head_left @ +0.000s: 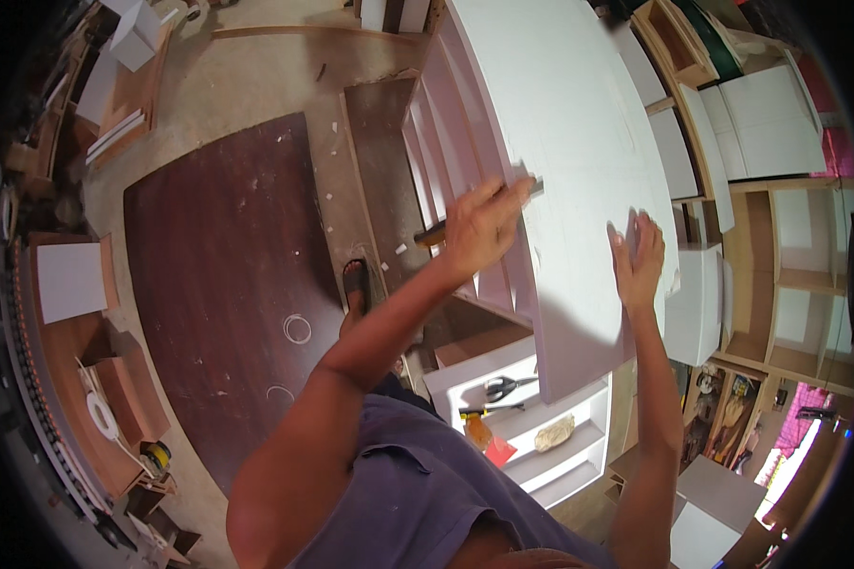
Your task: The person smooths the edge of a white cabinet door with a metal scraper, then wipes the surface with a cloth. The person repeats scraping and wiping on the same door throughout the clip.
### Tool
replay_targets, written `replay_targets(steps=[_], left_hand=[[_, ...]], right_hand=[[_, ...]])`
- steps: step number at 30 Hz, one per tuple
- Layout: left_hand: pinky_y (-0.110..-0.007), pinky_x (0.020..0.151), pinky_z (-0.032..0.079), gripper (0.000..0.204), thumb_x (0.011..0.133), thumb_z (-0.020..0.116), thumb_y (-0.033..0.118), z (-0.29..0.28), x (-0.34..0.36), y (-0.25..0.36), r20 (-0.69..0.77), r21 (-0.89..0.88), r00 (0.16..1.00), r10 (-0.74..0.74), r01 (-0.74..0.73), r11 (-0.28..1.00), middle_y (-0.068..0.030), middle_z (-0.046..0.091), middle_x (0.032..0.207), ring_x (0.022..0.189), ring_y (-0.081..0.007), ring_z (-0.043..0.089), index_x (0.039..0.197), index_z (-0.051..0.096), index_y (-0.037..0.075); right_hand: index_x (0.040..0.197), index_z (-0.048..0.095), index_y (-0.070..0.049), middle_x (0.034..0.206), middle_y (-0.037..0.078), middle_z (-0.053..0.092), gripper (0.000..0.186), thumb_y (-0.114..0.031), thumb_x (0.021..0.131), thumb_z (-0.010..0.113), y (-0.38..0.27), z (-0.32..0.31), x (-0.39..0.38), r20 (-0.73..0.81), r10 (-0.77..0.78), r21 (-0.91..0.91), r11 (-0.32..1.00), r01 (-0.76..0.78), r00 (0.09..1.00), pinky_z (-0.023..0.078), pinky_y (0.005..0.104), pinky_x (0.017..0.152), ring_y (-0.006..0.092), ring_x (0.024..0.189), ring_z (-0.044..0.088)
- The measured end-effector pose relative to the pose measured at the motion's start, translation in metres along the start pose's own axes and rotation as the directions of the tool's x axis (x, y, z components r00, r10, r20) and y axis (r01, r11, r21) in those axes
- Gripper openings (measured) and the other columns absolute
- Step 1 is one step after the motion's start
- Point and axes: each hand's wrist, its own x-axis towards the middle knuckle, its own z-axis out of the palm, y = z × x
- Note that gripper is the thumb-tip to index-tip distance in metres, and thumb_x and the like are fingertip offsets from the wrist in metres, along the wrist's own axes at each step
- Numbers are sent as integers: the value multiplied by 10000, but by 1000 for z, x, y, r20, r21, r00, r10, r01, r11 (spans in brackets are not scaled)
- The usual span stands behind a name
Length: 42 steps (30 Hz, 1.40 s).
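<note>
A long white cabinet (579, 104) with open shelves along its left side stretches away in front of me. My left hand (484, 226) is closed round a hand tool (431, 234) with a dark and orange handle. The tool's narrow metal end shows past my fingers, at the left edge of the white top; its exact kind is hidden. At the right side of the top lies my right hand (641, 261), fingers apart and nothing in it. Whether its palm presses on the surface I cannot tell.
Below the cabinet's near end, a white shelf unit (588, 462) holds black-handled pliers (505, 387), a tan bundle (554, 433) and a red piece (500, 451). A dark brown board (228, 284) lies on the floor at left. Wooden cabinets (754, 275) line the right.
</note>
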Motion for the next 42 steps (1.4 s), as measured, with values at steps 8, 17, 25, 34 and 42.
replay_targets(steps=[8, 17, 25, 34, 42], left_hand=[[-391, 667, 519, 299, 836, 640, 58, -3, 266, -219, -97, 311, 995, 34, -2, 951, -126, 655, 880, 755, -326, 653, 1102, 737, 154], [-406, 824, 538, 333, 890, 637, 263, -14, 434, -358, 95, 138, 926, -366, 352, 926, -151, 717, 1032, 949, -325, 691, 1213, 707, 222], [-458, 781, 521, 325, 868, 615, 158, -17, 389, -293, 103, 634, 993, 58, -111, 765, -125, 631, 972, 915, -335, 655, 1163, 719, 246], [-429, 680, 471, 328, 835, 634, 71, -11, 170, -114, 195, 518, 973, 121, -207, 830, -89, 566, 898, 753, -289, 622, 1121, 726, 204], [-421, 675, 468, 379, 755, 666, 34, -11, -103, 122, 344, 273, 931, 124, -225, 935, -74, 539, 890, 715, -252, 589, 1106, 718, 167]], right_hand=[[1369, 459, 25, 1430, 252, 443, 701, -463, 887, 606, -6, -11, 13, 156, 42, -19, 999, -39, 987, 253, 549, 1117, 448, 1347, 363], [1365, 448, 47, 1432, 250, 425, 770, -535, 878, 576, -2, -10, 21, 173, 74, 36, 996, -81, 982, 254, 551, 1113, 442, 1349, 353], [1353, 459, 45, 1419, 262, 436, 809, -602, 879, 559, 0, -10, 18, 143, 77, 28, 996, -82, 987, 257, 557, 1107, 444, 1348, 355], [1319, 520, -1, 1383, 232, 492, 695, -495, 860, 690, -8, -7, 8, 11, 97, 22, 995, -97, 995, 305, 535, 1087, 432, 1295, 416], [1262, 607, -51, 1229, 178, 593, 715, -634, 850, 632, -1, -5, -3, -91, 113, -21, 993, -116, 989, 425, 497, 984, 387, 1115, 561]])
